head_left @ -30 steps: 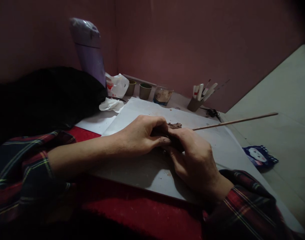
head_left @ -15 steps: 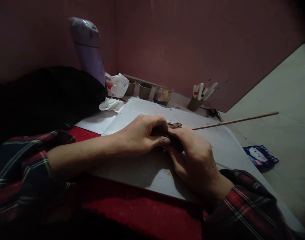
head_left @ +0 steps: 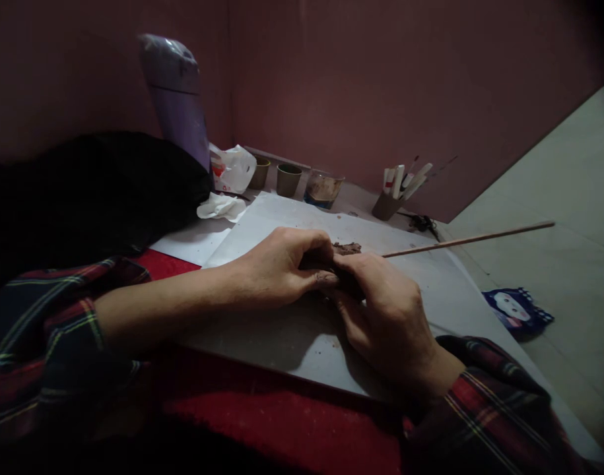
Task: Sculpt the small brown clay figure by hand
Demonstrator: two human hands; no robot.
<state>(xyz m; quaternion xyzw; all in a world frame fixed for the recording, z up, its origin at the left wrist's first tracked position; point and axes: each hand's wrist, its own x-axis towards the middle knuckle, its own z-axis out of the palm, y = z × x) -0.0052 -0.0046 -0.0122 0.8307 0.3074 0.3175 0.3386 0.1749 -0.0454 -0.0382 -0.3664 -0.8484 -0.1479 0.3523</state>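
My left hand and my right hand meet over a white sheet, both with fingers curled round a lump of brown clay. Only the far tip of the clay shows between the knuckles. A long thin wooden stick runs out to the right from under my right hand's fingers and hangs above the sheet. Both forearms wear plaid sleeves and rest on a red cloth.
At the back stand a purple bottle, a plastic bag, two small cups, a glass of murky water and a cup of brushes. A crumpled tissue and black fabric lie left. A blue packet lies right.
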